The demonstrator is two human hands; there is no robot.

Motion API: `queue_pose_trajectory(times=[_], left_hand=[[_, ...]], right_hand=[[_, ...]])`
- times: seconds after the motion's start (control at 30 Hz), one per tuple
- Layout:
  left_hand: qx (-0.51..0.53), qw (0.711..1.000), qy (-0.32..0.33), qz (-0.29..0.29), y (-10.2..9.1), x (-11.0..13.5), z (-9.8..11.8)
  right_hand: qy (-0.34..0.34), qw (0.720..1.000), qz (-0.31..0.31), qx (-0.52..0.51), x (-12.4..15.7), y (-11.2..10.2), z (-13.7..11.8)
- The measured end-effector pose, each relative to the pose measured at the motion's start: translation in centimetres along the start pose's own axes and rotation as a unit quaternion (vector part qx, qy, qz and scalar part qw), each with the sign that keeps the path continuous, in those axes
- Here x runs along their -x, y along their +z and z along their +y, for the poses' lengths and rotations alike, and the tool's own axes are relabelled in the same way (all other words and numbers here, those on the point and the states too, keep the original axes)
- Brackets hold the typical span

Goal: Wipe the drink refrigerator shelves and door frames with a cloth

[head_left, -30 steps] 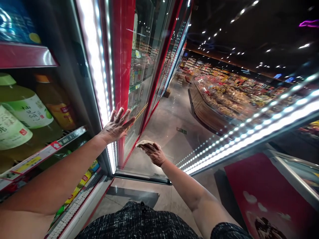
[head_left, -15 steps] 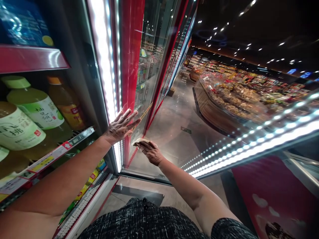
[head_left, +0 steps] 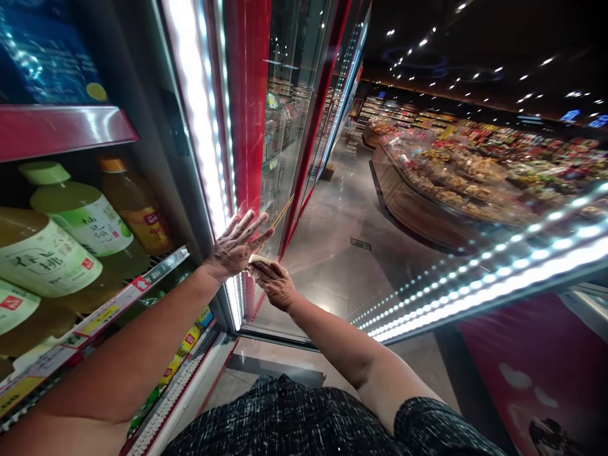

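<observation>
My left hand (head_left: 236,246) lies flat with fingers spread against the red frame (head_left: 247,114) of the open glass cooler door (head_left: 289,158). My right hand (head_left: 270,283) is closed on a small pale cloth (head_left: 256,259) and presses it to the glass low on the door, just below and touching distance from the left hand's fingers. Both forearms reach forward from my dark checked top.
The open cooler on the left holds juice bottles (head_left: 80,215) on a shelf with price tags (head_left: 109,310), lit by an LED strip (head_left: 199,126). An aisle floor (head_left: 342,253) runs ahead past a curved food counter (head_left: 427,209). A red freezer lid (head_left: 532,367) is at lower right.
My right hand with the cloth has slid left and up along the glass, toward my left hand. The left hand has stayed flat on the door frame.
</observation>
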State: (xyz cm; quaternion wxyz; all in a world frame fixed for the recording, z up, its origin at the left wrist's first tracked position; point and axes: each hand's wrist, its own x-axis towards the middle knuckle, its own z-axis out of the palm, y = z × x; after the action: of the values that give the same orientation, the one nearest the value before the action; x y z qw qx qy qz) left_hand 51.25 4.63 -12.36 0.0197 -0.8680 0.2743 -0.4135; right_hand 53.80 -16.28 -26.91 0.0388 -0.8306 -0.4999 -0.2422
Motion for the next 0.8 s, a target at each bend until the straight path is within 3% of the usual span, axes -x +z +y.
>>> queue_pose_trajectory(times=[0.07, 0.23, 0.33, 0.47, 0.6, 0.8], left_hand=[[0.012, 1.000, -0.004, -0.005, -0.1, 0.0, 0.0], [0.025, 0.999, -0.015, -0.022, -0.2, 0.1, -0.1], [0.015, 0.999, -0.030, -0.043, -0.1, 0.1, -0.1], [0.006, 1.000, -0.019, -0.017, 0.2, 0.1, -0.2], [0.001, 1.000, -0.002, 0.011, 0.2, 0.1, -0.2], [-0.006, 0.999, 0.006, 0.047, 0.2, -0.1, -0.1]], right_hand=[[0.013, 1.000, -0.002, -0.006, -1.0, 0.1, -0.6], [-0.027, 0.999, -0.022, -0.006, -2.7, 0.7, -1.3], [-0.022, 1.000, 0.004, -0.001, -3.6, 0.7, -1.1], [-0.045, 0.998, 0.035, 0.009, -4.0, 0.2, -0.6], [-0.055, 0.996, 0.066, 0.029, -3.1, -1.8, 0.3], [0.011, 0.989, 0.117, 0.095, 0.9, -6.2, 1.9]])
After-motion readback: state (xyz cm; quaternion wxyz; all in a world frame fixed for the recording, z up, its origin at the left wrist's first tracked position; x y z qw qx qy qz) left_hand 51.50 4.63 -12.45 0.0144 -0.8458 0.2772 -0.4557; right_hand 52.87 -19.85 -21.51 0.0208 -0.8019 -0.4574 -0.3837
